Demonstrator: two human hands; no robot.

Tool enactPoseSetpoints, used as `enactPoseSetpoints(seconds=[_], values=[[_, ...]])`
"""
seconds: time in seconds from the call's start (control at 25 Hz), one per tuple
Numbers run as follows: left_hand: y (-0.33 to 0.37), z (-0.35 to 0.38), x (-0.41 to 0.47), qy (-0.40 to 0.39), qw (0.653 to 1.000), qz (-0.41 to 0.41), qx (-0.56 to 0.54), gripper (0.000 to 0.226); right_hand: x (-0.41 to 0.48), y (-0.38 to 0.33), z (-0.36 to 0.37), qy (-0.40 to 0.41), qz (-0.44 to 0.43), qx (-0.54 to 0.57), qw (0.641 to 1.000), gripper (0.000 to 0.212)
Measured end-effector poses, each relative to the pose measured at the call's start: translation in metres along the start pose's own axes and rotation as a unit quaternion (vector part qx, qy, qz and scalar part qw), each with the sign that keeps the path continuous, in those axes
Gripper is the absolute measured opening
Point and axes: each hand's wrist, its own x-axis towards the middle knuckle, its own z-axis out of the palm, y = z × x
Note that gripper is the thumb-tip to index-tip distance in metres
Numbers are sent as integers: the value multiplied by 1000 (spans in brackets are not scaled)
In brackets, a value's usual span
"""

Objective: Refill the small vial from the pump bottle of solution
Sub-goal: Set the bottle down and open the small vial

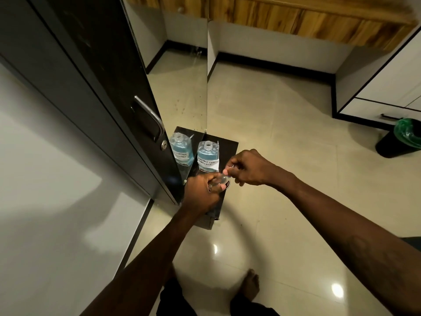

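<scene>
I see my left hand point(202, 193) closed around the clear vial point(220, 180), tilted over the dark shelf point(229, 148). My right hand point(247, 168) pinches at the vial's end; I cannot tell what it holds. The bottle point(206, 157), open-necked with blue solution, stands just behind, beside a mirror point(182, 87).

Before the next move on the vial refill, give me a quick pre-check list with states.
1. Bottle upright on the dark shelf: ok.
2. Bottle neck open, pump off: ok.
3. Blue solution in the bottle: ok.
4. Vial secured in the left hand: ok.
5. Vial mouth open: cannot tell, the right hand covers its end.
6. Where the pump head is: cannot tell, not seen on the shelf.
</scene>
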Motion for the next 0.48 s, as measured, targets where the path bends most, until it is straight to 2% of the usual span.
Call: enactPoseSetpoints(seconds=[0.04,0.24,0.36,0.48], values=[[-9,4,-1,-14,1000,-2,-2,23,1,1,5,-9,-25,-10,1000,7],[-47,25,-13,-70,990,-88,-85,20,9,20,50,-12,-57,36,998,29],[-71,42,-19,-128,981,-89,-114,15,20,36,79,-21,-61,51,997,32],[-99,64,-19,-42,981,-148,-121,6,36,58,105,14,12,48,999,26]])
